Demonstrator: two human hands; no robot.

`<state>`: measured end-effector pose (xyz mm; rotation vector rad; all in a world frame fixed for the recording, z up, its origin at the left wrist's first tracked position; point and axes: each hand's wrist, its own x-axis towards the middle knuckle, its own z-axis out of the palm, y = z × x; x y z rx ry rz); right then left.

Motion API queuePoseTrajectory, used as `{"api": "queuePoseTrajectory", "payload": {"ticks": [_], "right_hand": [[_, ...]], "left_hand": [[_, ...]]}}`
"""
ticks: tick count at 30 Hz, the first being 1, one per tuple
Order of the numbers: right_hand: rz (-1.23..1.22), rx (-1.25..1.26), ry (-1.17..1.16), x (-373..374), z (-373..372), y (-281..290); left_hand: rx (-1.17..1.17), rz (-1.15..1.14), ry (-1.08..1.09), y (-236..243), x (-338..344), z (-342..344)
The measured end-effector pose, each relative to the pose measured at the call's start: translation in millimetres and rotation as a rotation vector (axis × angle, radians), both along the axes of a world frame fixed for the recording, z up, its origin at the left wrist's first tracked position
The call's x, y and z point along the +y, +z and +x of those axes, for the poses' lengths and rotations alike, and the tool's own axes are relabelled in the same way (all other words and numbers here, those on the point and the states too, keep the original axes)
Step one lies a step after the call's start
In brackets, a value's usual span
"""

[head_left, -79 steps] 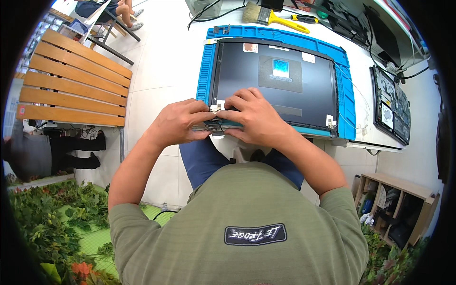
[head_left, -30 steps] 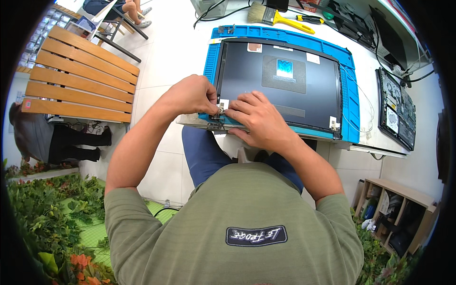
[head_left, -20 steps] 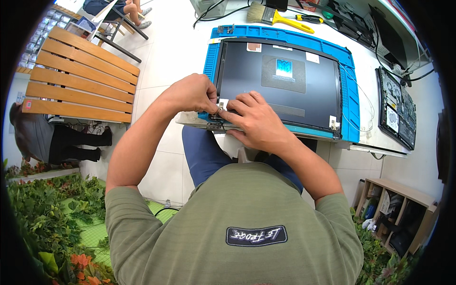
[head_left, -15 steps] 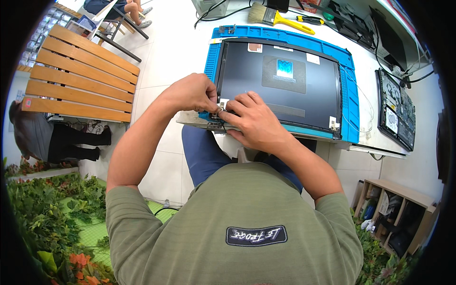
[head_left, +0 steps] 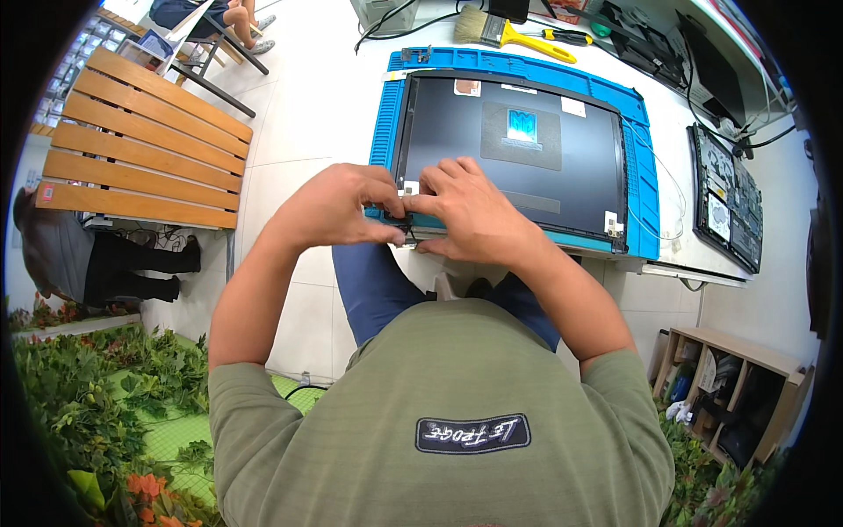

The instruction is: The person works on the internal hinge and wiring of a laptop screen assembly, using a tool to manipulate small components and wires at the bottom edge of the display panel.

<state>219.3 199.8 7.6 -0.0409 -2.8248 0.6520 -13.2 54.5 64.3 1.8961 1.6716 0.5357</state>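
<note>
At the near left corner of the laptop display panel (head_left: 531,180), both of my hands work close together over the small hinge parts. The panel lies flat on a blue ridged work mat (head_left: 641,176), which rests on the white worktable (head_left: 615,77) right in front of me, with its near long edge toward my lap. My left hand (head_left: 338,206) reaches in from the side, thumb and forefinger parted in a curve around the dark hinge; I cannot tell whether they grasp it. My right hand (head_left: 470,211) leans over the panel's lower left part, forefinger extended to the same corner, thumb lower by the near edge, the other fingers bent. Its forefinger comes right up to the left one's tip, and whether anything is pinched there I cannot tell.

A pale hinge bracket (head_left: 612,224) sits at the near right corner, apart from both hands. Beyond the mat lie a paintbrush with a yellow handle (head_left: 536,44) and a yellow-and-black screwdriver (head_left: 566,37). Off to the right, an opened laptop base (head_left: 729,198) shows its dark innards. Away to my left stands a slatted wooden bench (head_left: 140,205).
</note>
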Motion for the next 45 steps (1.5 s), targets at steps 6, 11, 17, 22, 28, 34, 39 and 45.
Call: {"api": "queuePoseTrajectory", "payload": {"ticks": [6,11,17,22,28,34,39,45], "right_hand": [[-0.019,-0.056,0.02,4.9,-2.0,6.3],[-0.008,-0.073,0.016,5.6,-2.0,10.2],[-0.036,-0.065,0.058,12.2,0.0,10.2],[-0.022,-0.04,0.09,16.7,-0.8,9.8],[0.047,-0.171,0.147,18.0,-7.2,22.1],[0.01,-0.188,0.181,23.6,-12.7,28.4],[0.0,-0.139,0.136,20.5,-7.4,21.9],[-0.187,0.099,0.092,20.5,3.5,6.3]], "left_hand": [[0.23,0.138,-0.081,-6.1,-17.1,9.0],[0.293,0.351,-0.113,-22.2,-27.7,7.7],[0.385,0.6,-0.096,-36.6,-34.0,15.1],[0.415,0.716,-0.093,-48.4,-35.9,18.0],[0.417,0.74,-0.109,-53.4,-37.5,17.4],[0.422,0.708,-0.104,-50.4,-37.5,17.6],[0.408,0.695,-0.091,-50.1,-37.2,17.4],[0.385,0.682,-0.089,-49.5,-38.1,16.8]]}}
